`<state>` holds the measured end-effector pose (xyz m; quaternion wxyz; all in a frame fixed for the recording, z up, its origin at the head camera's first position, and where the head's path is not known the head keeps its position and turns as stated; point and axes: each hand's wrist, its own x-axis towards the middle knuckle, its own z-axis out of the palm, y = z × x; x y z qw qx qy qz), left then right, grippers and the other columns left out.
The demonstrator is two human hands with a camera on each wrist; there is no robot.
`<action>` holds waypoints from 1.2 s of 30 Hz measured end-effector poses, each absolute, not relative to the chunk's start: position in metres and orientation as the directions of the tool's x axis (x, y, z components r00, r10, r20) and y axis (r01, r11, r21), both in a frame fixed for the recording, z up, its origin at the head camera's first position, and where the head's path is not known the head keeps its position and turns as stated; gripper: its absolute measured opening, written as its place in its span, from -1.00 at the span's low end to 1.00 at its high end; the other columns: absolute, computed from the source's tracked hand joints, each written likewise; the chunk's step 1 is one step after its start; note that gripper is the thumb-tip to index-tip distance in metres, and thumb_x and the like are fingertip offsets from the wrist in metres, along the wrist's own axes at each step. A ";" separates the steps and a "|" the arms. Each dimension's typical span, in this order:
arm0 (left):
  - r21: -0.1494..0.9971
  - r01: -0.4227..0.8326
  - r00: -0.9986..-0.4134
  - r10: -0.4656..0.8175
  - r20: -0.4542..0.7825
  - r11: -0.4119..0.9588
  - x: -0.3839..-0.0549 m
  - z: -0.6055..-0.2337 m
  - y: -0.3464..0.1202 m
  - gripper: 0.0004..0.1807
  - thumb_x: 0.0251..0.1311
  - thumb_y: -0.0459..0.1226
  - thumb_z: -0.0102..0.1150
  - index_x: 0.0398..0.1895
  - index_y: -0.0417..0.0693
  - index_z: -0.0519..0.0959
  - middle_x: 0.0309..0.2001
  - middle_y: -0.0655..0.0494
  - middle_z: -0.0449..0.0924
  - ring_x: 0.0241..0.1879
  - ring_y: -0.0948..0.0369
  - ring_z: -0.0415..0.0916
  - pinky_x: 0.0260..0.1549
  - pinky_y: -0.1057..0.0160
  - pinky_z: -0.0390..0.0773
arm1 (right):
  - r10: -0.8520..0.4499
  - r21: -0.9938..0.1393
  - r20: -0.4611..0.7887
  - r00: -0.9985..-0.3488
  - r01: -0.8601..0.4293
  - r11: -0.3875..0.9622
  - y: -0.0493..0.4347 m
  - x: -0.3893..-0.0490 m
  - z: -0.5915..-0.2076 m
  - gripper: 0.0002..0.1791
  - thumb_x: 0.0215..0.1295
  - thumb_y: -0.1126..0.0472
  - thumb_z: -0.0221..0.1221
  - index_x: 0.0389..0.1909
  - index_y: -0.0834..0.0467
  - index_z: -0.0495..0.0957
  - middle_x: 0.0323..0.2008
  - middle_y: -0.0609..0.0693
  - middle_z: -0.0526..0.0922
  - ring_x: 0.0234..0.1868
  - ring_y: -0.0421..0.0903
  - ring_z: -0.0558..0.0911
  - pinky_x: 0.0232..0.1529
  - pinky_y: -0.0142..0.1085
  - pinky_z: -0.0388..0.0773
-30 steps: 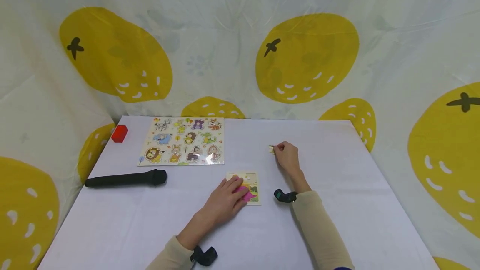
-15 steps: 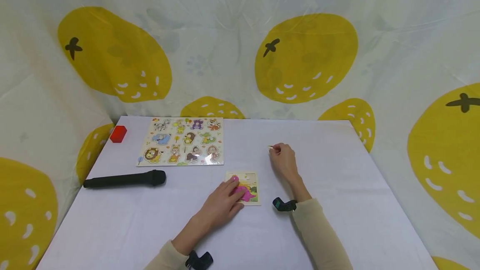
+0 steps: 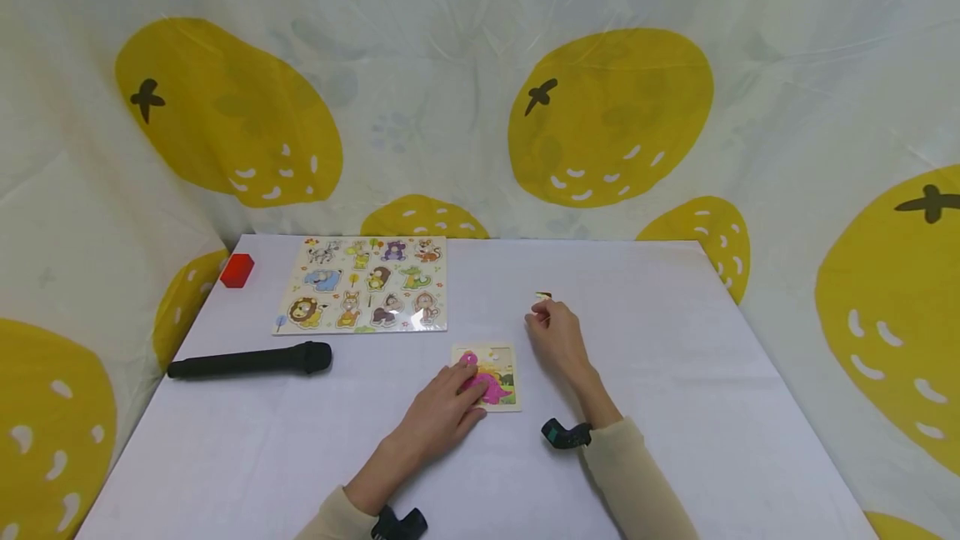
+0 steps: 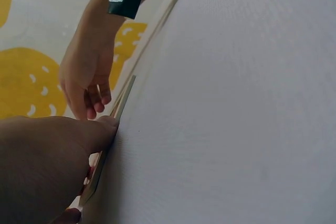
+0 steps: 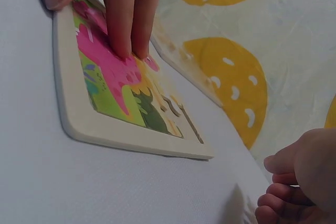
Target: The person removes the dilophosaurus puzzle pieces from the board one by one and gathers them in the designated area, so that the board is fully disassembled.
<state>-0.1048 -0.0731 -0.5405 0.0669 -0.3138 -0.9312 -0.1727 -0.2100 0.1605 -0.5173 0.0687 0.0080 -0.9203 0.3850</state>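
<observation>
Now the left hand (image 3: pixel 441 408) rests straight fingers on a flat, square puzzle (image 3: pixel 498 388); the right hand (image 3: pixel 561 340) is curled, grip unclear.

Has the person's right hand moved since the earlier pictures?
Yes: judged against the animal board in the head view, the right hand has moved down the picture and slightly left.

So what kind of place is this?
Probably an indoor tabletop recording setup: a white-covered table, a fruit-print curtain hanging behind it, and small black wrist cameras.
</observation>
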 end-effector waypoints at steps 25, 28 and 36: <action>0.284 0.600 -0.800 0.567 0.198 0.748 -0.106 -0.544 -0.074 -0.51 0.37 -0.02 0.17 0.31 0.04 0.53 0.37 -0.05 0.42 0.41 -0.02 0.35 0.42 0.02 0.36 | -0.207 -0.650 0.131 -0.970 -0.241 0.721 0.138 -0.184 -0.516 -0.87 0.24 0.22 0.34 -0.22 0.17 0.72 -0.33 0.00 0.65 -0.31 -0.17 0.51 -0.23 -0.32 0.51; 0.279 0.603 -0.797 0.566 0.209 0.747 -0.106 -0.544 -0.073 -0.51 0.37 -0.02 0.17 0.30 0.03 0.54 0.37 -0.05 0.42 0.40 -0.02 0.35 0.40 0.02 0.38 | -0.228 -0.653 0.097 -0.969 -0.235 0.720 0.138 -0.184 -0.516 -0.88 0.24 0.21 0.35 -0.24 0.15 0.73 -0.33 -0.02 0.65 -0.31 -0.17 0.50 -0.22 -0.32 0.51; 0.267 0.606 -0.796 0.566 0.217 0.749 -0.106 -0.545 -0.073 -0.52 0.38 -0.03 0.16 0.29 0.01 0.55 0.36 -0.06 0.43 0.40 -0.03 0.36 0.42 0.03 0.36 | -0.289 -0.642 0.020 -0.957 -0.234 0.730 0.133 -0.182 -0.515 -0.90 0.21 0.17 0.39 -0.32 0.12 0.73 -0.38 -0.07 0.60 -0.34 -0.20 0.47 -0.29 -0.40 0.47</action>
